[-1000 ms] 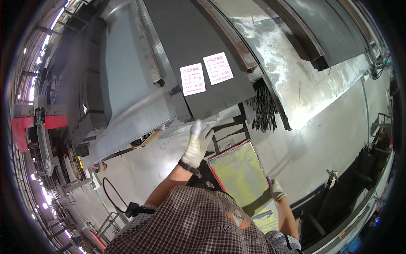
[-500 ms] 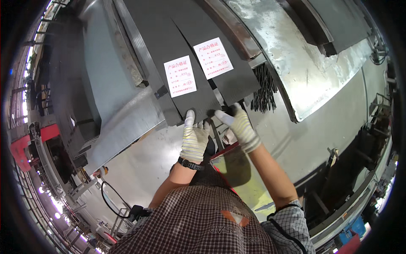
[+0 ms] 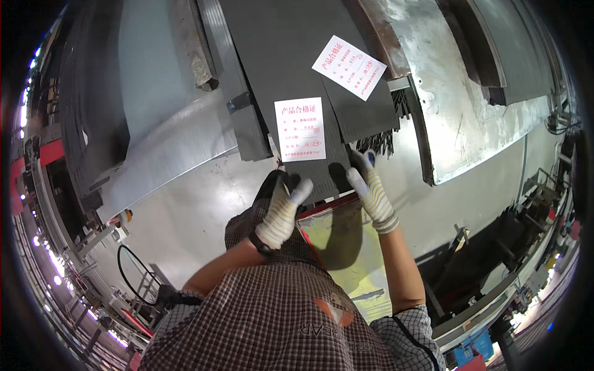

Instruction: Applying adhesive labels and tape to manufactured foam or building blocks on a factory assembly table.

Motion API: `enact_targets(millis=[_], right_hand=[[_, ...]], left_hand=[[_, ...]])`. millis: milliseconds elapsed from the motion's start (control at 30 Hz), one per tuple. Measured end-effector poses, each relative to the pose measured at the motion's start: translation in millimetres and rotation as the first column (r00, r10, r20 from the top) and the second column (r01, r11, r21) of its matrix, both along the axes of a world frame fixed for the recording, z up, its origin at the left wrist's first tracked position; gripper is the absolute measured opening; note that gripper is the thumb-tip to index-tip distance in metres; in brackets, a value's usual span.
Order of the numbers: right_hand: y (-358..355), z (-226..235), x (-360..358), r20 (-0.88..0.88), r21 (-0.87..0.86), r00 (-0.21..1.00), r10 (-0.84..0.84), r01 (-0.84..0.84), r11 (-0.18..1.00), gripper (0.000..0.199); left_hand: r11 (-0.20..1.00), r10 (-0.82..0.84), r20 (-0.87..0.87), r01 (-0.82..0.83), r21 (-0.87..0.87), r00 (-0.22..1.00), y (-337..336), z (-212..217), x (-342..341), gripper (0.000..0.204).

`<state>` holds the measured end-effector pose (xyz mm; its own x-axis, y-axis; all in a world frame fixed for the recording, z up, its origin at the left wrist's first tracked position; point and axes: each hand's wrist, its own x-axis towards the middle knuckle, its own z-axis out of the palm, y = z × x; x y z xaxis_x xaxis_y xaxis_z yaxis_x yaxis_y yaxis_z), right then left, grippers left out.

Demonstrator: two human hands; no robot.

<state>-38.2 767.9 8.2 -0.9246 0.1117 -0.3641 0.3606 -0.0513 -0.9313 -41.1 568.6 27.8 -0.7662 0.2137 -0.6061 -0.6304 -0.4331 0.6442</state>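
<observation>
A dark grey, finely ribbed strip (image 3: 281,62) stretches away from me, its near end jutting out toward my body. On it lies a white paper label (image 3: 300,130) with red print. Beside the strip's near left corner is my left hand (image 3: 279,213) in a white-and-yellow striped glove, thumb stretched out and some fingertips hard to make out. My right hand (image 3: 374,195), gloved alike, is at the near right corner with fingers extended and apart. Both hands look open. A second dark strip (image 3: 359,114) on the right carries a tilted white label (image 3: 350,68).
Another dark ribbed piece (image 3: 250,133) lies along the left. Bare metal sheets flank the strips, one left (image 3: 179,139) and one right (image 3: 427,68). Thin black strips (image 3: 383,143) hang below the right strip. A red-edged, yellow-green panel (image 3: 346,247) stands close to my body.
The left strip has slid toward me, past the right strip's end, with its label. The right label sits at a steeper tilt. My hands have loosened and moved to the strip's near corners.
</observation>
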Motion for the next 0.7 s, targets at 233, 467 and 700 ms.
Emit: enact_targets(millis=[233,467,700], right_hand=[[21.6,34.6,11.9,0.298,0.775,0.71,0.638,-0.57,0.273,0.072],[24.6,115.6,30.5,0.412,0.788,0.666,0.621,-0.603,0.123,0.048],[-30.3,188.2,71.9,0.1,0.821,0.074,0.992,-0.57,-0.04,0.027]], left_hand=[[0.925,-0.213,-0.183,0.137,-0.354,0.96,-3.0,-4.8,21.5,0.045],[0.925,-0.104,-0.133,0.047,-0.378,0.986,-22.0,16.7,84.0,0.06],[0.965,-0.255,0.028,0.252,0.076,0.967,-60.5,100.6,119.2,0.016]])
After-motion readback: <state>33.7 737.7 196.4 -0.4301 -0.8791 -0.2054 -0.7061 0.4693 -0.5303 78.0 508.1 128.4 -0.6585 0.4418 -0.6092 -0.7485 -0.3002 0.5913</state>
